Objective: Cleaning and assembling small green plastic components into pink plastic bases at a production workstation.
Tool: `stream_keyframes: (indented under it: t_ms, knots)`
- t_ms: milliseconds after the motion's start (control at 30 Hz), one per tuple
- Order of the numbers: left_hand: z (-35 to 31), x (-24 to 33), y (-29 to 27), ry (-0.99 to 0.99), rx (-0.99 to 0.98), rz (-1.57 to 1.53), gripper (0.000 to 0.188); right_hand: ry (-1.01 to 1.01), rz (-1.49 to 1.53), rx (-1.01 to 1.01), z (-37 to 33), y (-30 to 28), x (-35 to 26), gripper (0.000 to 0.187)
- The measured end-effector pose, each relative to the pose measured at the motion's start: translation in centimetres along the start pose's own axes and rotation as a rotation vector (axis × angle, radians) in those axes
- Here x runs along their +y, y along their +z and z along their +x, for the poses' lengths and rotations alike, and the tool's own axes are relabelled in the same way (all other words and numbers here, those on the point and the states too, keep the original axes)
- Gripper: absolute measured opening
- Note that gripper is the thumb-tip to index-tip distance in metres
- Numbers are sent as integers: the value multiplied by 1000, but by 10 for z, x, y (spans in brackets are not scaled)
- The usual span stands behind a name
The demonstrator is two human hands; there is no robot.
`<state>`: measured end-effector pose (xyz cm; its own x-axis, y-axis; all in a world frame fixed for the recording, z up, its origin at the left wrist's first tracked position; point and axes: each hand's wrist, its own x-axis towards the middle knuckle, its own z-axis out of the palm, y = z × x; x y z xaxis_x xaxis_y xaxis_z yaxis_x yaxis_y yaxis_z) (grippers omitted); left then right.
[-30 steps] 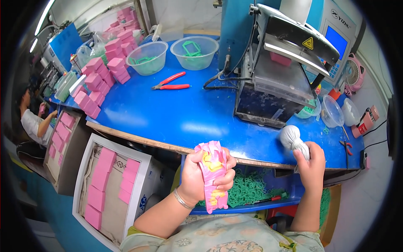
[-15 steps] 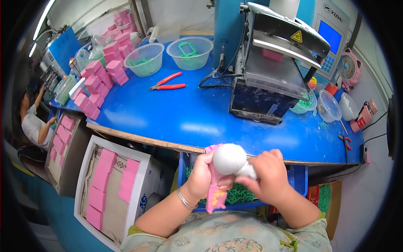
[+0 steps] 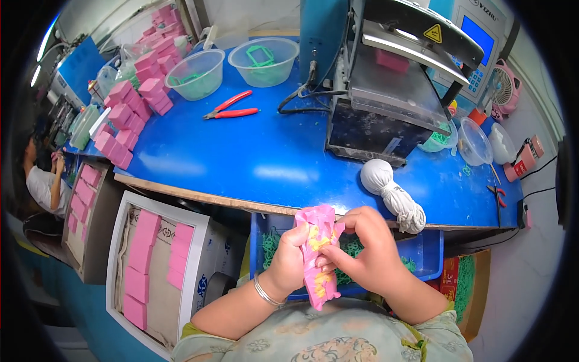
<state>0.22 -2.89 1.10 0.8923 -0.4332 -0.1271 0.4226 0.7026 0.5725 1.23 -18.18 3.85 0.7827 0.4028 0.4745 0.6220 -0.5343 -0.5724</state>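
Note:
A long pink piece [image 3: 312,271] with yellow patches, soft-looking and uneven along its edges, is held upright over the front of the table. My left hand [image 3: 286,260] is closed round its left side, thumb on the face. From the right, my right hand [image 3: 371,244] grips its right edge, with the thumb pressed against the yellow-patched face; the fingertips behind are partly hidden. On the table's front edge beyond the right hand lies a white cloth bundle [image 3: 392,196] with a round head and a gathered tail.
Below my hands is a blue tray [image 3: 428,250] of green pieces. A press machine [image 3: 392,102] stands behind. Red-handled cutters [image 3: 235,113], clear bowls [image 3: 208,84] and stacked pink blocks [image 3: 120,114] occupy the left side. A white-rimmed box [image 3: 202,259] stands at lower left.
The white cloth bundle has left my right hand and now lies on the table. My right hand has moved left onto the pink piece, whose yellow patches show more.

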Motion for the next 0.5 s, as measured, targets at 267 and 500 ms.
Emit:
stream_keyframes:
  t_ms: [267,500]
  knots:
    - [-3,-1,-12,115,77,-85,37,-59,132,102,-5,23,1,23]
    - [-8,6,-13,218,-83,56,35,143,481,-27,-9,28,5,30]
